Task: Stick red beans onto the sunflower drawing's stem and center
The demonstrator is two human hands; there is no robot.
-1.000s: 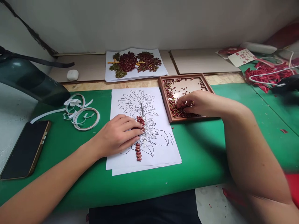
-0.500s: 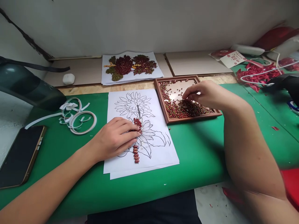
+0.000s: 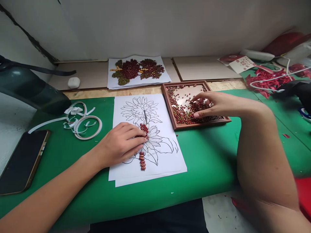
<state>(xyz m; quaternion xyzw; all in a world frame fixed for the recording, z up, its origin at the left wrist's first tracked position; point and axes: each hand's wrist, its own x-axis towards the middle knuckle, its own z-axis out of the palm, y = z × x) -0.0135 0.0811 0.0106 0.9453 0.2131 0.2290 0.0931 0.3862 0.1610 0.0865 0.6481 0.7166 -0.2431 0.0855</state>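
Observation:
My left hand [image 3: 126, 140] lies on a sheet of paper [image 3: 167, 161] printed with outlined flowers, its fingers stretched out and partly covering small red beans [image 3: 143, 128] at the lower flower's centre. Below the fingertips, several larger speckled beans [image 3: 142, 161] form a column along the stem. To the right, my right hand [image 3: 206, 103] is over a brown-framed tray [image 3: 173, 119] of loose red and green beans [image 3: 182, 113]. Its thumb and fingers are apart, with the tips among the beans; nothing shows held between them.
Behind the paper are finished-looking bean pictures [image 3: 138, 71] on white sheets. On the left are rolls of tape [image 3: 87, 127], a phone [image 3: 21, 161], a dark bottle [image 3: 31, 87] and a white case [image 3: 74, 83]. Red scraps [image 3: 272, 79] and a white cable lie at the far right.
My right hand's thumb and fingers have spread apart over the tray; before, they were pinched closer together. My left hand stays in place on the paper. The view has shifted slightly.

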